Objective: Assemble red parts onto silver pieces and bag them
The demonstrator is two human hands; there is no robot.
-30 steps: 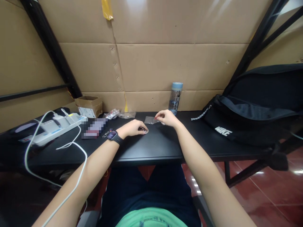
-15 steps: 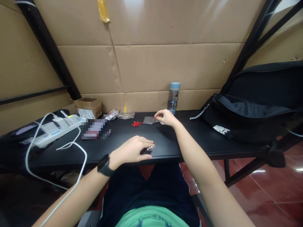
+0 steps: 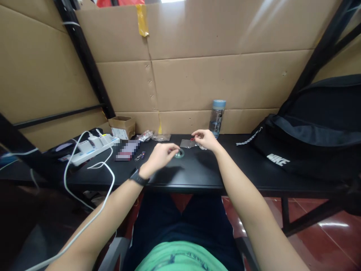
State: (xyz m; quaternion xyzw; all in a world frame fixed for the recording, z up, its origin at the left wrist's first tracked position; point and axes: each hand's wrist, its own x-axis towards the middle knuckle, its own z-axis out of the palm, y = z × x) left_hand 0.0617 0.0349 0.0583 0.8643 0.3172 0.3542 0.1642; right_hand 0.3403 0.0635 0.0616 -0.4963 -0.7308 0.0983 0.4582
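My left hand (image 3: 163,157), with a black watch (image 3: 138,177) on its wrist, is above the table's middle. Its thumb and fingers pinch a small greenish, see-through ring (image 3: 179,153). Farther back and to the right, my right hand (image 3: 207,140) is closed at the fingertips on a small red piece (image 3: 193,139), too small to name for certain. Just below these fingertips a clear plastic bag (image 3: 186,143) lies flat on the black table (image 3: 197,173). A crumpled clear bit (image 3: 202,147) shows under the right hand. My left hand mostly covers the spot where red cord lay.
Behind my right hand stands a water bottle (image 3: 217,118). A black backpack (image 3: 313,131) fills the right side. On the left are a power strip (image 3: 93,150), a white cable (image 3: 111,184), a small cardboard box (image 3: 122,127), plastic wrappers (image 3: 146,135) and a pixelated flat item (image 3: 126,150).
My left hand has lifted from near the front edge and moved back, the ring now showing in its fingers. My right hand stays beside the plastic bag. The whole view has shifted.
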